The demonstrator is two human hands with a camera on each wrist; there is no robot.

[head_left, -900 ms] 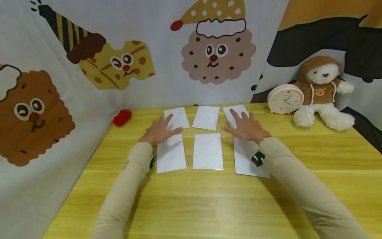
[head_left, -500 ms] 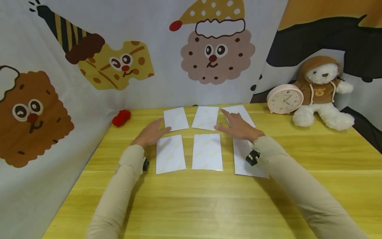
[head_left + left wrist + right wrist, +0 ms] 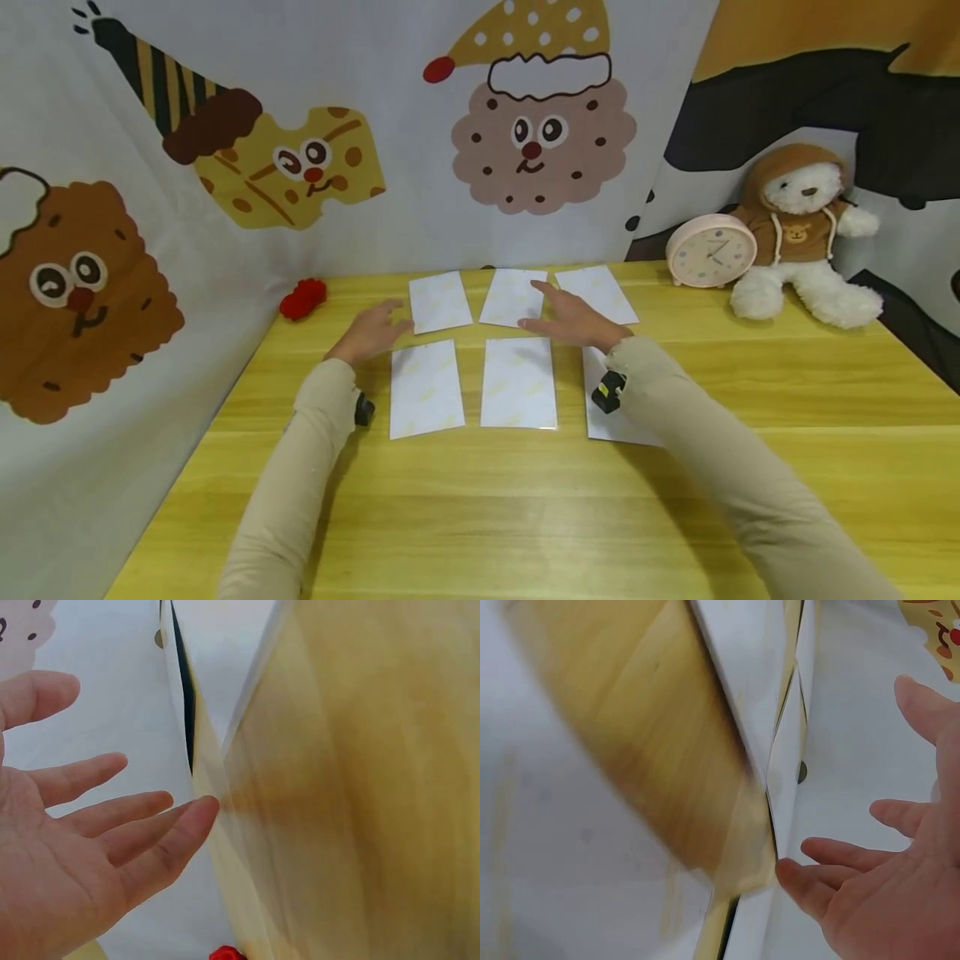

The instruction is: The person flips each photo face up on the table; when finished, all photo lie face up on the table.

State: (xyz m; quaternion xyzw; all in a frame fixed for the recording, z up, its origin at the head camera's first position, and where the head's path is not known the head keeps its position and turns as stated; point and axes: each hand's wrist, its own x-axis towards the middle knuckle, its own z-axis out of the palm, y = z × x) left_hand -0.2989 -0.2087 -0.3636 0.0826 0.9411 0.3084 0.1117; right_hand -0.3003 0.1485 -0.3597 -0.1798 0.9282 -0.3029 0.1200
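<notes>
White rectangular cards with faint yellowish marks lie in two rows of three on the table. At the back are the left card (image 3: 440, 302), the middle card (image 3: 504, 298) and the right card (image 3: 603, 292). The front row has a left card (image 3: 427, 389), a middle card (image 3: 518, 383) and a right card (image 3: 621, 427), the last partly hidden under the right forearm. My left hand (image 3: 372, 330), fingers spread and holding nothing, hovers left of the back left card. My right hand (image 3: 576, 320) holds nothing either; its fingertips overlap the back middle card in the head view.
A red fuzzy object (image 3: 303, 299) sits at the table's back left corner. At the back right stand a pink round clock (image 3: 711, 252) and a white teddy bear (image 3: 802, 233) in a brown hoodie. A printed cloth (image 3: 420, 233) hangs behind the wooden table (image 3: 480, 517).
Both hands have shifted left. The left hand has come off the back left card; the right has moved from the back right card toward the back middle one. The cards stay put.
</notes>
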